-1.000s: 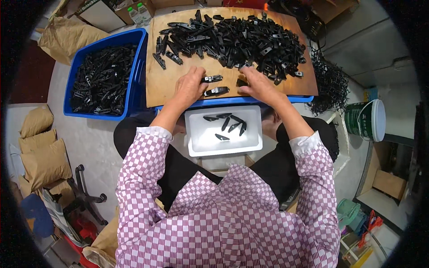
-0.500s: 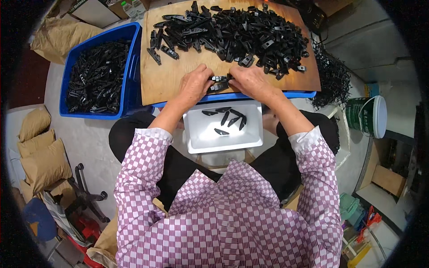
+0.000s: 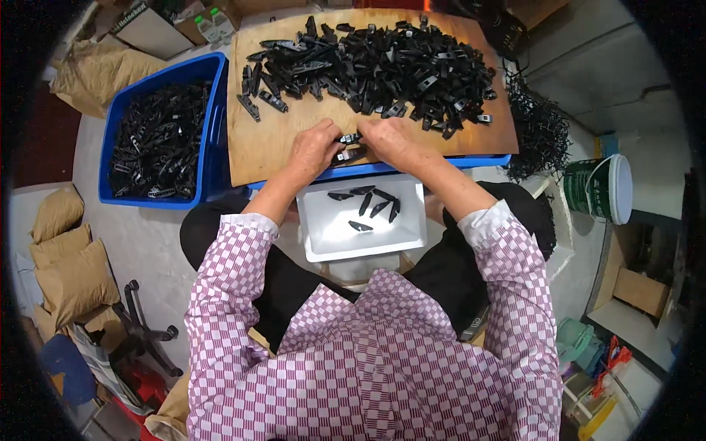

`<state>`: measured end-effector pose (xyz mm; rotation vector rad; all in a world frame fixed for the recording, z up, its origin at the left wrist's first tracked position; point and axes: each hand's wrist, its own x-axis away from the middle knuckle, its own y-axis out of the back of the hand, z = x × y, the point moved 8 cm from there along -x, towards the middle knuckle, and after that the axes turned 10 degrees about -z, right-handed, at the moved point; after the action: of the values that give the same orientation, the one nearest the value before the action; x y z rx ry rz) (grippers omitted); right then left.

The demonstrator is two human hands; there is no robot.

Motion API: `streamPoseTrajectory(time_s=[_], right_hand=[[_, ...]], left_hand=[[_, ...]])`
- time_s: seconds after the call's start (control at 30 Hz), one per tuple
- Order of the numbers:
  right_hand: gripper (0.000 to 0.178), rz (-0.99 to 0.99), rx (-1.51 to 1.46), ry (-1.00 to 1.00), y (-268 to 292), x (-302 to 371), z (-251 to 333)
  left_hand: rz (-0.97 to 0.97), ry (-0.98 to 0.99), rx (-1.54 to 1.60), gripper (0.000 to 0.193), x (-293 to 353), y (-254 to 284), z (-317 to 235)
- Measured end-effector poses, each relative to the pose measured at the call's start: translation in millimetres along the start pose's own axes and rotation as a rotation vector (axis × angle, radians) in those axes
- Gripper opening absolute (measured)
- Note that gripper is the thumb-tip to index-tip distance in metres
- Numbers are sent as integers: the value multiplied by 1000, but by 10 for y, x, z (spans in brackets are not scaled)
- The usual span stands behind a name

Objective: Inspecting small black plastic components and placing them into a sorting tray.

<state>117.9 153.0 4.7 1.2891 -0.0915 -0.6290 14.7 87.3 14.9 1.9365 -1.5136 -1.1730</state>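
Over the near edge of a wooden board point(image 3: 254, 151), my left hand point(image 3: 316, 151) and my right hand point(image 3: 391, 142) come together with curled fingers. Between the fingertips is a small black plastic clip-like part point(image 3: 349, 138) with a pale, shiny patch; both hands pinch it. A similar black part point(image 3: 348, 155) lies just below it, beside my left fingers; whether they touch it I cannot tell. Farther back, a large heap of loose black plastic parts point(image 3: 390, 70) covers the board. Several slim black parts point(image 3: 365, 203) rest in a white tray point(image 3: 363, 255) near my lap.
At the left, a blue crate point(image 3: 154, 202) is full of black parts. A tangle of thin black pieces point(image 3: 540, 128) sits right of the board, near a green and white bucket point(image 3: 601, 189). Brown stuffed bags point(image 3: 79, 273) and a chair base point(image 3: 145, 331) stand at the left.
My hands have drawn slightly closer together, and the part between them is now tilted. The whole view has shifted a little. The tray's parts look unchanged.
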Motion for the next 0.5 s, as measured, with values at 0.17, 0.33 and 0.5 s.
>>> streamPoseTrajectory(time_s=[0.17, 0.33, 0.5], right_hand=[[19, -27, -24, 89, 97, -14, 83], [22, 9, -112, 16, 231, 4, -85], [22, -19, -67, 8, 291, -52, -102]], left_hand=[[11, -8, -27, 13, 9, -19, 27], [45, -21, -10, 15, -22, -11, 94], [29, 46, -9, 16, -9, 0, 125]])
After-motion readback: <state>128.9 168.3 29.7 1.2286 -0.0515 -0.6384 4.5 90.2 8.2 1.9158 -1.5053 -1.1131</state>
